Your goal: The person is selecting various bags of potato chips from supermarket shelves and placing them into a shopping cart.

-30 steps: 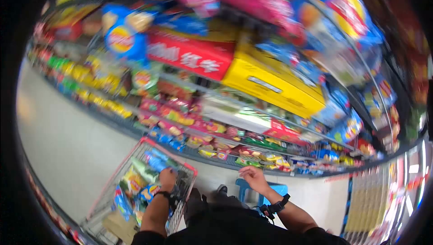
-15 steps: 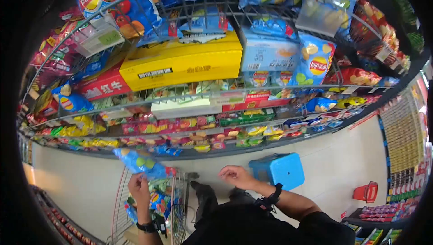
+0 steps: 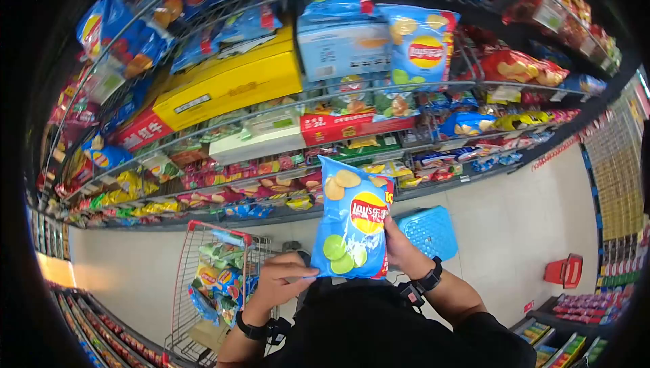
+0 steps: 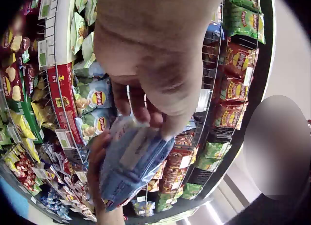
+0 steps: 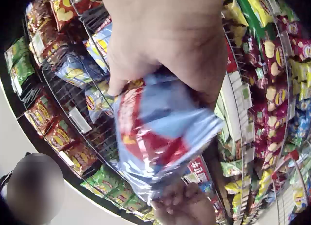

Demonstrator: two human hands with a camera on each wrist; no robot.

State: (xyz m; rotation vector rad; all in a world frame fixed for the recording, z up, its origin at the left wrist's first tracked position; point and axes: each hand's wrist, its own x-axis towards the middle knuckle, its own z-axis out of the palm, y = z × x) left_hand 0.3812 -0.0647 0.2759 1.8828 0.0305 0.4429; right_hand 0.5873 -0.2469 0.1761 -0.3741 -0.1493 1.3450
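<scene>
A blue bag of Lay's potato chips (image 3: pixel 352 222), with limes and chips printed on it, is held up before my body, its front facing me. My right hand (image 3: pixel 404 249) grips its right edge, thumb on the front. The left hand (image 3: pixel 281 280) pinches its lower left corner between thumb and fingers. From the left wrist, the bag's folded back seam (image 4: pixel 136 152) shows under my fingertips. In the right wrist view the bag's red side (image 5: pixel 150 132) lies beneath the right hand, with the left hand (image 5: pixel 187 205) at its far end.
A shopping cart (image 3: pixel 191 226) with several snack bags stands at my left. A blue stool (image 3: pixel 428 232) is at my right, a red basket (image 3: pixel 563 271) beyond it. Wire shelves (image 3: pixel 433 130) of snacks curve across the front, with a yellow box (image 3: pixel 230 87) on one.
The left hand has lifted the chip bag out of the cart and carried it right to the front of my body. The right hand, earlier holding nothing, now grips the bag too.
</scene>
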